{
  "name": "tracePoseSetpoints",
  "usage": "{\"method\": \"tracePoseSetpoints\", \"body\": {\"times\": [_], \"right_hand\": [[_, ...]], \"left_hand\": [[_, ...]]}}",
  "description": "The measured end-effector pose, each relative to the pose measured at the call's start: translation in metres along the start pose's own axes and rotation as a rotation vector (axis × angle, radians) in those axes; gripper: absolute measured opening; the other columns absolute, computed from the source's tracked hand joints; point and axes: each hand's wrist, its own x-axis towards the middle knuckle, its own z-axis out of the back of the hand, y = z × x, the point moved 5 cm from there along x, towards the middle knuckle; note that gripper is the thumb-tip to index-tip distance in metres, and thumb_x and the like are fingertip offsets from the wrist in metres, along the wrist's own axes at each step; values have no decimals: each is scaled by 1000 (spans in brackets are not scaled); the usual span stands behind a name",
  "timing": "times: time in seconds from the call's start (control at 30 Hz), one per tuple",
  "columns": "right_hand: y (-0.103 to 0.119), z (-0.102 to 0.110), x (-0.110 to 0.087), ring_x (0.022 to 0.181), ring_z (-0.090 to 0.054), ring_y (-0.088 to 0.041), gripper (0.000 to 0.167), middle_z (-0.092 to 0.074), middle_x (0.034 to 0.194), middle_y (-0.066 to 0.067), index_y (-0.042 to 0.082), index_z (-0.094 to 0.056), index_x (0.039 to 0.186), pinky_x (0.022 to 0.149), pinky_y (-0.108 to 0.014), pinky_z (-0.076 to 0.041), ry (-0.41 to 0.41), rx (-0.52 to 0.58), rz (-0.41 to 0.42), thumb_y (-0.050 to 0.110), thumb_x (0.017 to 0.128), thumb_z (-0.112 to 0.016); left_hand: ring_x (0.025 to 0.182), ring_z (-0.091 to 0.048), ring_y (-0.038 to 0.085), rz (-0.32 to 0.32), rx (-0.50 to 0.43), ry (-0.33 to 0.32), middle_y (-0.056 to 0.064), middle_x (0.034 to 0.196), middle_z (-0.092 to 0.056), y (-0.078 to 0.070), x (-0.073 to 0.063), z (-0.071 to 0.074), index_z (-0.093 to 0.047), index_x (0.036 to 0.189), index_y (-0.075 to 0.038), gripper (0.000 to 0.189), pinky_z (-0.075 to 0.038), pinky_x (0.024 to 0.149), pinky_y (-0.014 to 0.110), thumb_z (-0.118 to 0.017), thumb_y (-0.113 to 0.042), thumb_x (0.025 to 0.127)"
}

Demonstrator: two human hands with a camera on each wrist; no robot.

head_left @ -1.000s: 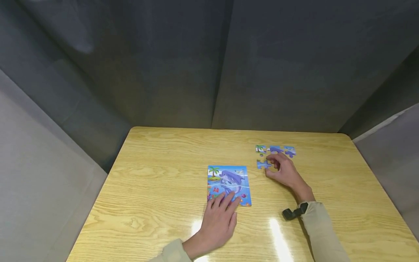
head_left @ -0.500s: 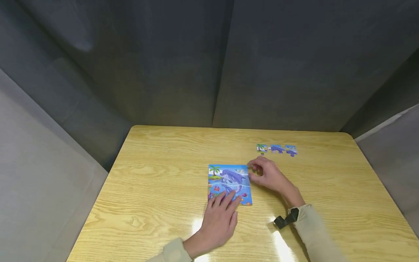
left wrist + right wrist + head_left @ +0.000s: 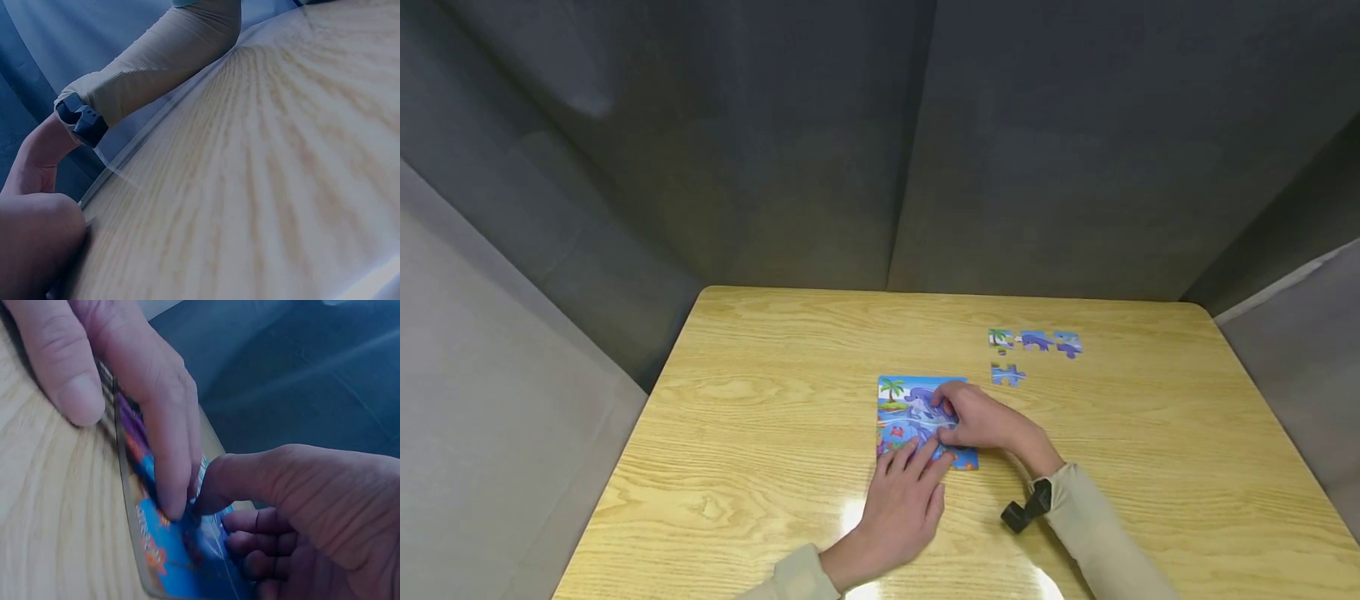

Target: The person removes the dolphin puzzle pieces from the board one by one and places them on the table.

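In the head view the square dolphin jigsaw puzzle (image 3: pixel 891 421) lies flat on the table. My left hand (image 3: pixel 901 508) rests its straight fingers on the puzzle's lower edge. Over the puzzle's middle right is my right hand (image 3: pixel 981 417), its thumb and index finger set down on the picture a little apart. The right wrist view shows the right thumb (image 3: pixel 215 487) on the puzzle right beside the left fingertips, with the other right fingers curled under the palm. I cannot tell whether the right fingers pinch a piece. A blue water jigsaw piece (image 3: pixel 1007 375) lies to the right, behind the right hand.
At the back right lie a palm tree piece (image 3: pixel 1000 337), a dolphin head piece (image 3: pixel 1036 341) and a tail piece (image 3: pixel 1068 343) in a row. The wooden table (image 3: pixel 760 433) ends at a dark curtain (image 3: pixel 790 167). A black wrist camera (image 3: pixel 1026 508) sits on the right wrist.
My right hand has let go of the water piece at the right and come left and nearer, onto the puzzle. The left hand has stayed in place.
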Motion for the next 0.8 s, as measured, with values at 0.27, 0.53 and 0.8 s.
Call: {"method": "tracePoseSetpoints", "body": {"times": [0.27,0.53,0.8], "right_hand": [[3,1,4,80,-48,-15,39,-55,93,-4,3,-61,111,69,-29,-44,38,32,-55,13,79,-80],[5,4,3,72,-52,-12,36,-61,89,-5,4,-62,111,64,-27,-48,43,110,-41,8,80,-80],[1,2,2,76,-60,-15,37,-64,89,-5,4,-60,113,67,-26,-53,43,175,-3,2,81,-79]], "left_hand": [[147,-42,30,-1,-5,9,2,161,-47,1,0,-2,-52,154,-27,47,-38,110,48,-35,-34,111],[147,-42,30,-1,-7,5,2,162,-45,1,0,-1,-52,154,-27,47,-39,110,47,-35,-34,111],[145,-43,29,3,1,-13,1,162,-46,0,0,-1,-54,153,-27,46,-39,109,47,-36,-34,111]]}}
